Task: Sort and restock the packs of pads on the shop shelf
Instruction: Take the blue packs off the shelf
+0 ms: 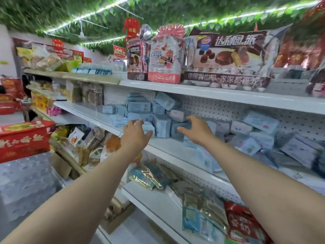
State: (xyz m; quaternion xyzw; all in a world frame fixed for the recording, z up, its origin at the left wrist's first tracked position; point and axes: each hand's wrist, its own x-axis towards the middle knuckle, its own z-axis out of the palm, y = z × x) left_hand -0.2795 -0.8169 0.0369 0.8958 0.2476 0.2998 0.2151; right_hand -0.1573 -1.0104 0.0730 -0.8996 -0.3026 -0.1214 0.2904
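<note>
Several pale blue and grey packs of pads [140, 107] lie jumbled on the white middle shelf [168, 144], some stacked, some tipped over. More packs [260, 121] are heaped to the right. My left hand [134, 132] reaches over the shelf's front edge, fingers spread, just in front of a light blue pack [149, 129]. My right hand [197, 131] is stretched out with spread fingers beside a darker grey-blue pack [177, 132], the thumb close to it. Neither hand holds anything. The picture is blurred by motion.
Large snack-cake bags [228, 59] stand on the top shelf. The lower shelf [158, 199] carries foil and red packets. Red gift boxes [22, 138] sit at the left by the grey floor. A white pegboard [219, 108] backs the shelves.
</note>
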